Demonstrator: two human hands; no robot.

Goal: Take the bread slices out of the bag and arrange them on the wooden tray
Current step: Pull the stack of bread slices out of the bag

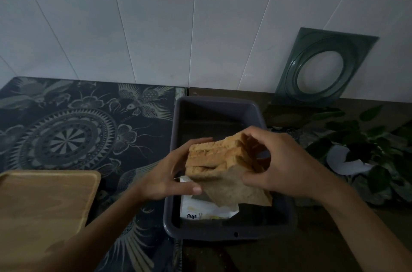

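Note:
A stack of brown bread slices [219,155] is held in the air above a dark grey plastic bin [223,113]. My left hand [169,178] grips the stack's left side, thumb under it. My right hand [283,164] clasps the right side, fingers curled over the top edge. The front slice [234,187] faces me, tilted down. The white printed bread bag [207,207] lies crumpled in the bin beneath the bread. The wooden tray [44,207] sits at the lower left on the patterned mat, with nothing on it.
A dark floral mat [78,129] covers the left of the counter. A green plate with an oval cut-out [323,66] leans on the white tiled wall at the back right. A leafy plant [367,151] with white paper stands right of the bin.

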